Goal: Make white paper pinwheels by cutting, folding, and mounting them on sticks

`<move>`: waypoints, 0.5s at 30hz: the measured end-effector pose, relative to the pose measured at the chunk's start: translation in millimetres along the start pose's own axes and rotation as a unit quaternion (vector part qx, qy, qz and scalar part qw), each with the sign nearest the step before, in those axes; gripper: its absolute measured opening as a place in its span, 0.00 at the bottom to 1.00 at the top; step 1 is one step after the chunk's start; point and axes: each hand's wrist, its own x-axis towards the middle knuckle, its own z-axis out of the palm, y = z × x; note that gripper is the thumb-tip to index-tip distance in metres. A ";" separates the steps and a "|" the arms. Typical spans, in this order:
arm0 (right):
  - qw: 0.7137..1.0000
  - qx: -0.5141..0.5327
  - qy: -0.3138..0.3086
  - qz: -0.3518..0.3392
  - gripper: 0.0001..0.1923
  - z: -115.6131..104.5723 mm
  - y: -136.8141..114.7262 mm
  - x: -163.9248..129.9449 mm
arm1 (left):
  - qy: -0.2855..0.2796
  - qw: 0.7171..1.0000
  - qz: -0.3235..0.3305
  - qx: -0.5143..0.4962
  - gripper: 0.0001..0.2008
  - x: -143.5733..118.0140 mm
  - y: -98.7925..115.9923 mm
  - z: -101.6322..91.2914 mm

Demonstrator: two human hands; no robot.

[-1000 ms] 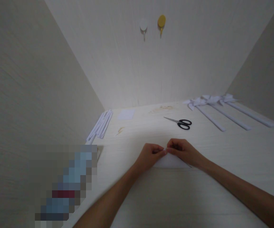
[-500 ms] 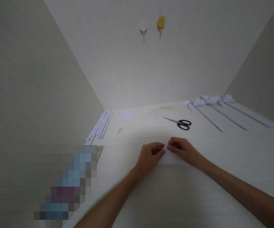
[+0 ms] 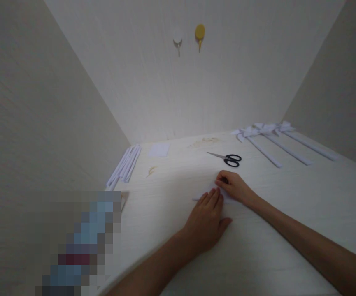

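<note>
The person's left arm is stretching in from the bottom edge, and the left hand (image 3: pixel 205 222) is lying palm-down, its fingers reaching forward side by side and its thumb sticking out to the right, away from them. Those fingers are resting on a folded, triangular piece of white paper (image 3: pixel 208 189), which is lying on the pale table (image 3: pixel 258 255) in front of the person, its peak pointing away and its middle partly hiding under the hands. The right hand (image 3: pixel 231 184) is bending its fingers inward by that peak, thumb and forefinger coming close together there; whether they are pinching the paper, I cannot tell. Off to the left, a pixelated patch (image 3: pixel 93 230) is covering something at the table's edge. Beyond the hands, black-handled scissors (image 3: pixel 227 158) are lying with their blades pointing left. Small tan scraps (image 3: pixel 150 171) are sitting farther left, near a bundle of white paper rolls (image 3: pixel 124 164). A flat white sheet (image 3: pixel 159 149) is lying just beside that bundle. At the far right, three white sticks (image 3: pixel 264 152) are slanting across the tabletop, with folded white paper shapes (image 3: pixel 242 134) bunching at their far ends. Tan marks (image 3: pixel 207 141) are showing near the back wall (image 3: pixel 165 90), where a white hook (image 3: pixel 177 35) and a yellow hook (image 3: pixel 199 31) are hanging side by side.
</note>
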 end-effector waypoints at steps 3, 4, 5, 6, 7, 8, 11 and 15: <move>1.000 -0.016 -0.002 -0.002 0.05 -0.7 -0.3 0.7 | -0.020 1.000 0.005 0.003 0.28 -3.7 -0.6 -2.4; 1.000 -0.017 -0.005 -0.002 0.05 -0.9 -0.3 0.8 | -0.026 1.000 0.005 0.002 0.29 -5.2 -0.4 -3.4; 1.000 -0.018 -0.007 -0.001 0.05 -1.2 -0.3 0.9 | -0.033 0.999 0.006 0.001 0.29 -6.8 -0.2 -4.4; 1.000 -0.018 -0.010 0.000 0.05 -1.4 -0.2 1.0 | -0.040 0.999 0.008 0.000 0.30 -8.2 -0.2 -5.4; 1.000 -0.018 -0.012 0.000 0.06 -1.5 0.0 1.0 | -0.045 0.999 0.009 -0.002 0.30 -9.5 -0.4 -6.5; 1.000 -0.018 -0.013 0.001 0.06 -1.4 0.3 1.0 | -0.049 0.999 0.010 -0.002 0.31 -10.5 -0.9 -7.7; 1.000 -0.020 -0.010 0.000 0.06 -0.6 1.4 1.5 | -0.059 0.998 0.021 -0.003 0.32 -12.7 -4.7 -12.4; 1.000 -0.024 0.000 -0.004 0.07 -1.9 4.4 3.6 | -0.079 0.996 0.030 0.003 0.31 -13.4 -12.5 -19.5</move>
